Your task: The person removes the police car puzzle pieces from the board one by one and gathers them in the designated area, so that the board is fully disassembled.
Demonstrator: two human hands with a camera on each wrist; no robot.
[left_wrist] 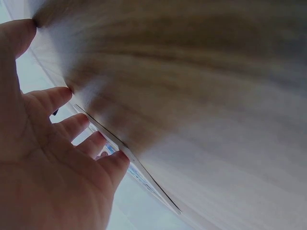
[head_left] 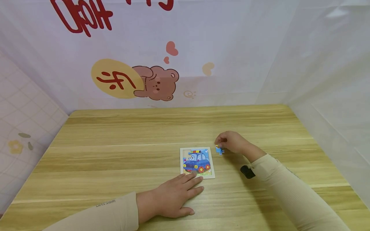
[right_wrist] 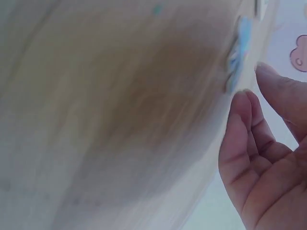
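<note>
In the head view, a framed jigsaw puzzle (head_left: 197, 160) with a blue cartoon car lies on the wooden table. Bare tan board shows at its upper left. My left hand (head_left: 176, 194) is spread palm down, fingertips at the frame's near edge; the left wrist view shows those fingers against the white frame (left_wrist: 153, 184). Right of the puzzle is a loose blue jigsaw piece (head_left: 219, 150), with my right hand (head_left: 232, 141) bent over it. In the right wrist view, the piece (right_wrist: 238, 55) lies just beyond the fingertips, with a gap between thumb and fingers.
The wooden table (head_left: 115, 138) reaches back to a white backdrop (head_left: 245, 48) printed with a bear and red characters. A black object (head_left: 247, 172) sits at the right sleeve's cuff. White sheeting (head_left: 332, 106) rises along the right side.
</note>
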